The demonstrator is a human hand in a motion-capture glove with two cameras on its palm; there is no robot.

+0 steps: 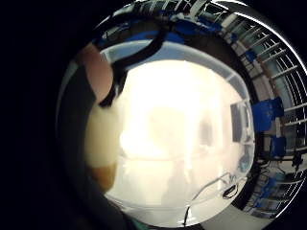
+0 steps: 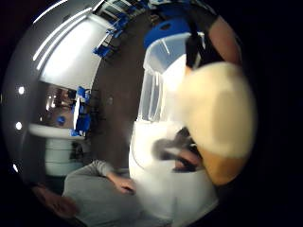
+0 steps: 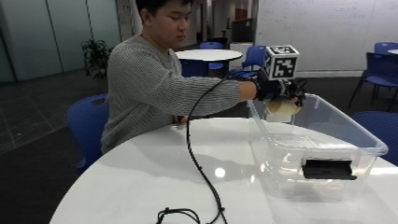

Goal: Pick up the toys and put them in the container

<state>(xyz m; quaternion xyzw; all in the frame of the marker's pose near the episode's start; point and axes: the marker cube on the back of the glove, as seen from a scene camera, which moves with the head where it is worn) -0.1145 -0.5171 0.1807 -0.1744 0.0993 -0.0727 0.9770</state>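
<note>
In the outside view my gloved right hand [image 3: 272, 90] is held over the open top of a clear plastic container [image 3: 323, 140] on the white table. It grips a rounded cream toy [image 3: 282, 108] just above the container's near wall. Both palm views show the cream toy with an orange patch [image 2: 218, 116] [image 1: 101, 143] close against the palm. Past it lies the pale inside of the container [image 1: 192, 153]. A dark blurred thing [image 2: 174, 152] shows beside the toy; I cannot tell what it is.
The container has a black latch [image 3: 328, 169] on its near end. A black cable [image 3: 199, 177] trails across the round white table [image 3: 143, 186]. The person's bare left hand [image 3: 180, 120] rests at the table's far edge. Blue chairs [image 3: 84, 126] stand around.
</note>
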